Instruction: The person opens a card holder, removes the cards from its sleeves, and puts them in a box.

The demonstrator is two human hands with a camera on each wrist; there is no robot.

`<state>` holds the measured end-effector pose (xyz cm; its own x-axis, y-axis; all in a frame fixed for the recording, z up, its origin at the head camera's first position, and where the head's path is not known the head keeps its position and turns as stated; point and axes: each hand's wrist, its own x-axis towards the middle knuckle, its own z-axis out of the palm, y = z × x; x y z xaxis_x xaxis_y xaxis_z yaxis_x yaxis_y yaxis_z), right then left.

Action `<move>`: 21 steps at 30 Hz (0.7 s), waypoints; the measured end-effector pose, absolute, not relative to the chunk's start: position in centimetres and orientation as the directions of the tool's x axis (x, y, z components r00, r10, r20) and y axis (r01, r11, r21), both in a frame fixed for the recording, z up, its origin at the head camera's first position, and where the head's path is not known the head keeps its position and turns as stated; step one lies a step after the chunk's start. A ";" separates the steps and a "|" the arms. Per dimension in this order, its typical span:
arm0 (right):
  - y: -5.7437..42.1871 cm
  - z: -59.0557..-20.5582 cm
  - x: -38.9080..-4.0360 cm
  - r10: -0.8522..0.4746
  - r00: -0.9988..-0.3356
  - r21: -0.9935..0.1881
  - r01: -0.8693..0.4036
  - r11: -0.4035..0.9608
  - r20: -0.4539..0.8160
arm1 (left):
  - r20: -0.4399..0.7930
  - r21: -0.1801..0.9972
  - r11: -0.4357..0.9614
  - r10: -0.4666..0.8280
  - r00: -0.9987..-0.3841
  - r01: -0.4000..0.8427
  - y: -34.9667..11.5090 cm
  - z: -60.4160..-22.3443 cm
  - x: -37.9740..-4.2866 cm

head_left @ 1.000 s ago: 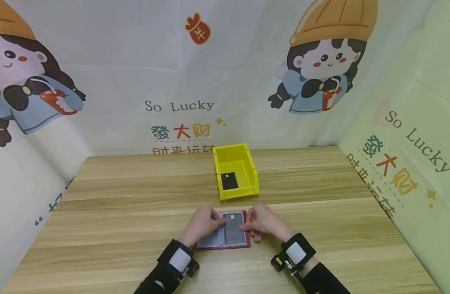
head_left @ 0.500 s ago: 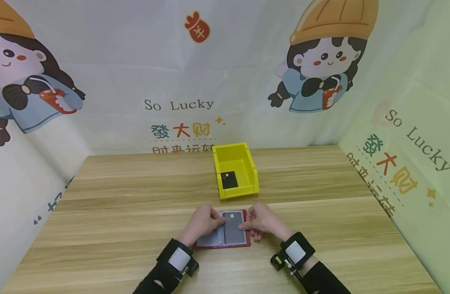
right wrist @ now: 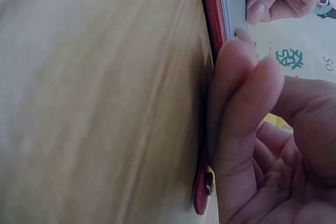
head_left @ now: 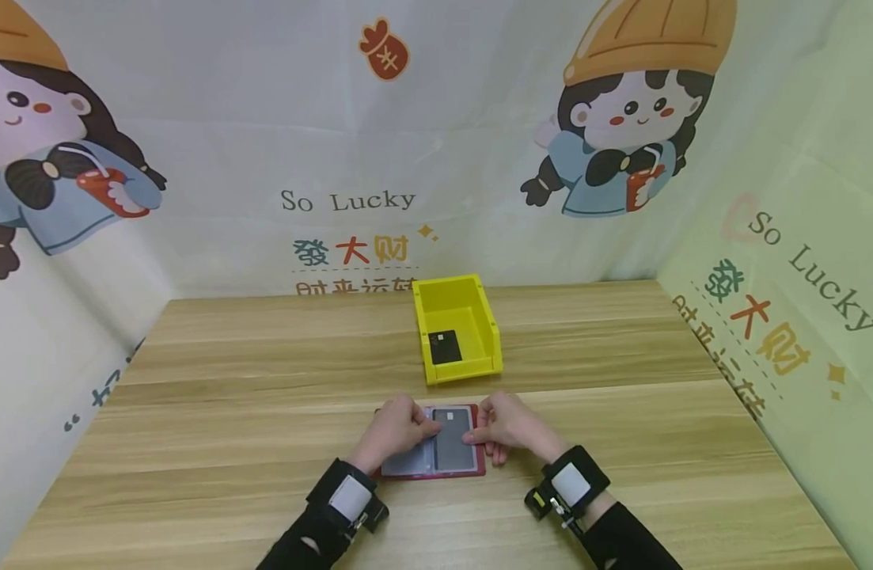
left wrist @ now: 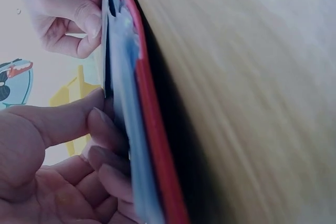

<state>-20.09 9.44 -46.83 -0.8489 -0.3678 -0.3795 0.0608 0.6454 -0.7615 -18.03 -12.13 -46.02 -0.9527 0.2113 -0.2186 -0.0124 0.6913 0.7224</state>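
Note:
A red card holder lies spread open on the table in the head view, its clear sleeves showing. The sleeve on the right contains a dark grey card with a small pale chip. My left hand pinches the sleeve page near the card's left edge; in the left wrist view its thumb presses there above the stacked sleeves. At the right edge, my right hand grips the holder, thumb over the sleeve and other fingers by the red cover. The right fingers partly hide that edge in the right wrist view.
Behind the holder stands a yellow bin with a black card in it. Both rest on a wood-grain table. Printed cloth hangs at the back and sides.
The left hand has shifted very slightly to the right over the sleeve. Otherwise both hands, the holder and the card keep their places; the head view has tilted a little.

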 end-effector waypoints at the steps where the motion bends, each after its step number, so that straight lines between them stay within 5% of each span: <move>1: 9.5 -46.8 -20.1 -0.368 -0.847 -0.761 0.064 0.646 -0.383 | -0.224 0.719 0.695 0.213 -0.951 -0.014 -12.1 -46.0 -18.1; 21: 9.2 -46.6 -20.2 -0.358 -0.842 -0.741 0.071 0.668 -0.404 | -0.257 0.691 0.720 0.159 -0.953 -0.066 -12.9 -45.5 -17.9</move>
<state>-20.15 9.24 -46.56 -0.8418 -0.3581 -0.4038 0.0712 0.6681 -0.7407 -17.87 -12.89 -45.50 -0.9533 0.1589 -0.2569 -0.0661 0.7202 0.6906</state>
